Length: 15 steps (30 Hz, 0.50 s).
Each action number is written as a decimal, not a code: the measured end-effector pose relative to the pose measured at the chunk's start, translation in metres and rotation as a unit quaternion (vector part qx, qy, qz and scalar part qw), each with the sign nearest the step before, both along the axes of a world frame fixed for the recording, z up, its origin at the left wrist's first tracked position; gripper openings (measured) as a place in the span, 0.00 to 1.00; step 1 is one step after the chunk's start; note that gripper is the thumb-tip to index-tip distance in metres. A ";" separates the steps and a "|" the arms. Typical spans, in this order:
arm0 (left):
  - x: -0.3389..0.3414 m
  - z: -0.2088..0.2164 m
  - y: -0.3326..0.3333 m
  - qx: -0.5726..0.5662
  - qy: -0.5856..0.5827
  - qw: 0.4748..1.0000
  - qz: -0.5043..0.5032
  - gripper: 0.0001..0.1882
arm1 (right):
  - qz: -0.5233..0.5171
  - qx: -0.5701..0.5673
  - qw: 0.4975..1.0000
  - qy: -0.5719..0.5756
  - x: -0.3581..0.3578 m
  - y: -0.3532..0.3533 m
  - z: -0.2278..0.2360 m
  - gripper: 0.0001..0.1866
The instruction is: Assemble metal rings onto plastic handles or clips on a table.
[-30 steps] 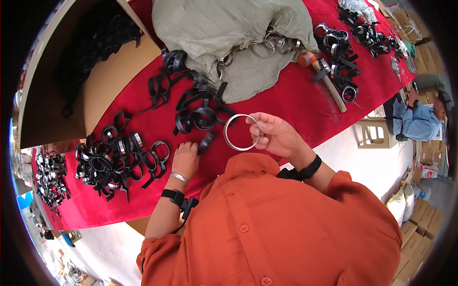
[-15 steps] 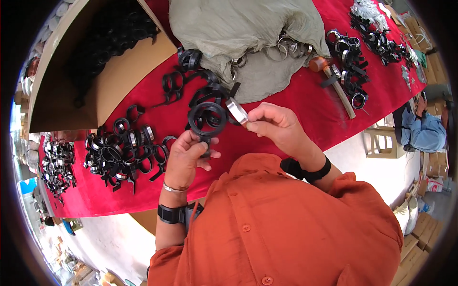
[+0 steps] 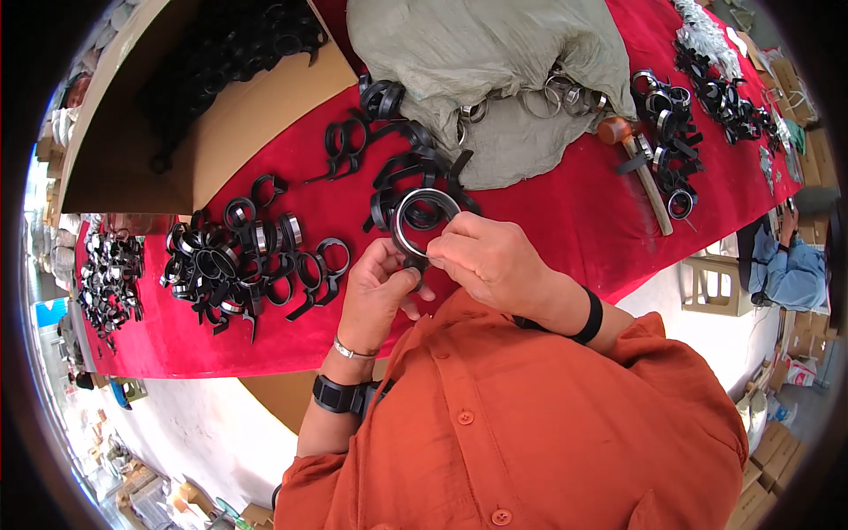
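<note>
— Over the red surface (image 3: 565,212), the right hand (image 3: 495,261) has come in toward the left hand (image 3: 378,296), bringing the silver ring (image 3: 400,237) against the black holder (image 3: 414,262).

— And the fingers (image 3: 449,247)?

— The left ones curl closed around the holder's stem; the right ones pinch the ring at the holder's rim (how deep it sits, I can't tell).

— The knack?

— Probably keeping ring and holder square, pressing evenly, thumb bracing the stem.

Roomy right, crowded ahead and left.
Passable over red cloth-covered desk (image 3: 570,216) between right hand (image 3: 495,265) and wooden-handled orange-headed mallet (image 3: 652,193); blocked ahead by black plastic ring clamps (image 3: 411,163) and grey-green fabric sack (image 3: 495,53), leftward by heaped black-and-silver rings (image 3: 216,265).
</note>
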<state>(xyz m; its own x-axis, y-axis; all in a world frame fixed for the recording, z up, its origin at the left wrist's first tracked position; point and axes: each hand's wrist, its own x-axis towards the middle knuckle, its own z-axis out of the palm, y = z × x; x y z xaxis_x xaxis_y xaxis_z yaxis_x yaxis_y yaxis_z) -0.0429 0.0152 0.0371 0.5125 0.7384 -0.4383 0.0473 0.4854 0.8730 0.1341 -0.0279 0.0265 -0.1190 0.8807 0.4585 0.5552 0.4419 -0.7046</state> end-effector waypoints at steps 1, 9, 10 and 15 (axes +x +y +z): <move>-0.001 -0.002 -0.001 0.004 -0.002 1.000 0.006 0.14 | 0.000 0.000 1.000 0.000 0.000 0.000 0.000 0.03; -0.002 -0.003 -0.003 0.025 -0.009 1.000 0.003 0.06 | 0.003 -0.006 1.000 0.023 -0.006 -0.002 0.000 0.04; -0.004 -0.005 -0.003 0.038 0.002 0.999 0.005 0.07 | 0.002 -0.005 1.000 0.023 -0.007 -0.002 0.000 0.04; -0.003 -0.007 -0.006 0.090 0.016 0.996 0.017 0.08 | 0.007 -0.003 1.000 0.026 -0.009 -0.003 -0.004 0.03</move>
